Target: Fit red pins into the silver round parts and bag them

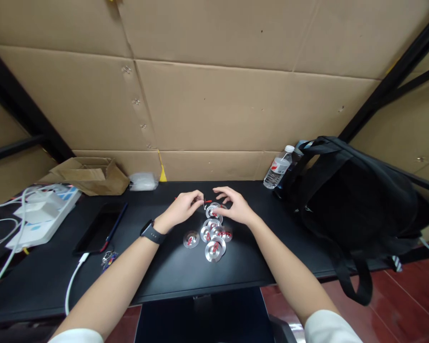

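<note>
Silver discs (213, 251) w/ red marks lie in a loose cluster on the black table (178, 271), btwn the person's forearms; one disc (191, 239) sits apart, just below the L hand (184, 208). That hand's thumb & fingertips are pinched close at the cluster's far end, by a small red-and-dark bit (205, 205); can't tell if it's gripped. R hand (237, 206): fingers curved & spread, thumb over the farthest discs, contact unclear. Water bottle (273, 175) nr the black bag (357, 200) has a red-and-white label (279, 166), print too small to read; discs' red marks unreadable too.
</note>
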The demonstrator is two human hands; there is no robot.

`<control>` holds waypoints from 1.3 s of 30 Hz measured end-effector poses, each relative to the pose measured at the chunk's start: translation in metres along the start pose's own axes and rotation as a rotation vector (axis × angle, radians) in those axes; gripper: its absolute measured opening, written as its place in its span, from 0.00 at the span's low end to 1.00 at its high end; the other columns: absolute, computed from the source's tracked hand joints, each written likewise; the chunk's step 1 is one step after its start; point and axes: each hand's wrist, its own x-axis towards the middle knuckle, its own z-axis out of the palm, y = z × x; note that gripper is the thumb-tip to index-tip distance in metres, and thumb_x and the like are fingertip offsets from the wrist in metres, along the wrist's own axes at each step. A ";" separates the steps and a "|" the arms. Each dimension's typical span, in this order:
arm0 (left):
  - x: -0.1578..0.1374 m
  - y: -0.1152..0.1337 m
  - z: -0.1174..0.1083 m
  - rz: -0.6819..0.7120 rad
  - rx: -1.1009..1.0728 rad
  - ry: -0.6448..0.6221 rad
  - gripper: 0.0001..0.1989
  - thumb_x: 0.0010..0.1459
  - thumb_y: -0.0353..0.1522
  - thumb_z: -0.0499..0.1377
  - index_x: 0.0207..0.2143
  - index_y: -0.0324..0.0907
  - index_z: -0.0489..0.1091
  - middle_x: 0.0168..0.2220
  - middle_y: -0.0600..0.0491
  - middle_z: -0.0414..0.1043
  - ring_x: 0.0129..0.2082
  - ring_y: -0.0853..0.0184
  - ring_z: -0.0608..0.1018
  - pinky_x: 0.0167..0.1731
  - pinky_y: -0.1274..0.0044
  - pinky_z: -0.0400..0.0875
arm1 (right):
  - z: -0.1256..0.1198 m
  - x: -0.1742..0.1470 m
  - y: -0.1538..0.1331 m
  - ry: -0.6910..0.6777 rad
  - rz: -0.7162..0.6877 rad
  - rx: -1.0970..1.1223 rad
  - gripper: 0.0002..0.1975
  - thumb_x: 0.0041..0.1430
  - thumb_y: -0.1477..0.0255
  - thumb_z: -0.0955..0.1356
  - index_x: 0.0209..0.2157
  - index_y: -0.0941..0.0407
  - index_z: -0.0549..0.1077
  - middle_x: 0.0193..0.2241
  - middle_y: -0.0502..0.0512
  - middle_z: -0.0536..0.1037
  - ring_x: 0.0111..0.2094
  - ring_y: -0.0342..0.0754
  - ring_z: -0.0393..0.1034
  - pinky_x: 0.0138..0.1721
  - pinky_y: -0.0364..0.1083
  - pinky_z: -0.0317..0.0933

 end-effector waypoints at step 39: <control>-0.009 -0.075 -0.001 -0.053 0.296 0.021 0.15 0.54 0.26 0.58 0.44 0.44 0.74 0.48 0.48 0.73 0.47 0.58 0.74 0.51 0.65 0.68 | -0.075 -0.016 0.073 -0.277 0.292 -0.517 0.20 0.49 0.73 0.75 0.47 0.55 0.82 0.42 0.58 0.80 0.42 0.52 0.76 0.48 0.46 0.66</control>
